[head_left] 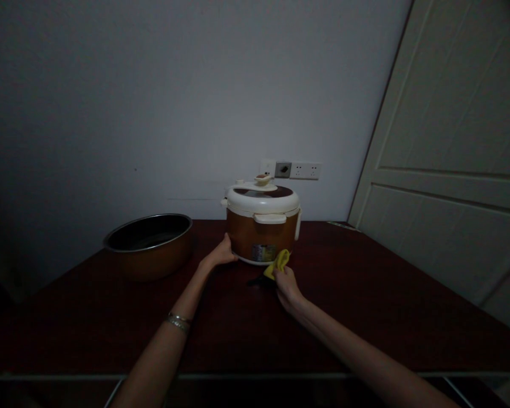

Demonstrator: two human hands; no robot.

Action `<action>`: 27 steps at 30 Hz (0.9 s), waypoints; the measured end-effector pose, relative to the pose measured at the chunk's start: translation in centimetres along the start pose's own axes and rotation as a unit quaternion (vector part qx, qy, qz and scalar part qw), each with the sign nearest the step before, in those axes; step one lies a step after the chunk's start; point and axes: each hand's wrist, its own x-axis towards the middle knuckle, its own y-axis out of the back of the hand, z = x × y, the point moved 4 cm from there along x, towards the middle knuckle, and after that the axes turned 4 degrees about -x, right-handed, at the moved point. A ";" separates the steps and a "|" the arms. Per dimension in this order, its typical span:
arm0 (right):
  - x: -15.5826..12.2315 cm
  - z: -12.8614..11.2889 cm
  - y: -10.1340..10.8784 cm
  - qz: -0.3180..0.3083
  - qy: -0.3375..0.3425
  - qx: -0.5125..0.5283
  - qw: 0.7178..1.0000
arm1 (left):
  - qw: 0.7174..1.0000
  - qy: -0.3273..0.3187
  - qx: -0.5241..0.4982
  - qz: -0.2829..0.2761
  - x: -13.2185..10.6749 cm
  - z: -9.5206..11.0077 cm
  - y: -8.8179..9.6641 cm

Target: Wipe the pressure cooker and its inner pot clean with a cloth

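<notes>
An electric pressure cooker [242, 229] with a brown body and a cream lid stands upright on the dark red table [323, 317]. Low on its left side, my left hand [224, 251] is closed against the base, its far fingers partly hidden by the body. Pinched in my right hand [287, 285] is a yellow cloth [279, 262], held at the cooker's lower front edge, just right of the label [263, 253]. A small dark shape lies beneath the cloth; what it is I cannot make out.
A wide round pot [153, 263], brown outside and dark inside, sits to the left. Wall sockets [305, 170] and a switch [283, 169] are behind the cooker. A pale door [446, 170] rises on the right. The table's front edge [246, 375] runs below my forearms.
</notes>
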 end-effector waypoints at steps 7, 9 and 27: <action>-4.0 -2.9 -6.7 -0.191 0.038 0.019 0.981 | 0.999 0.002 0.017 0.047 -0.4 0.7 0.6; -4.5 -4.9 -6.6 -0.208 0.126 -0.019 0.970 | 0.995 0.010 0.058 0.084 -0.2 1.0 1.4; 3.2 -5.8 2.1 -0.178 0.629 -0.571 0.497 | 0.852 -0.445 0.129 0.246 -0.8 13.4 -0.9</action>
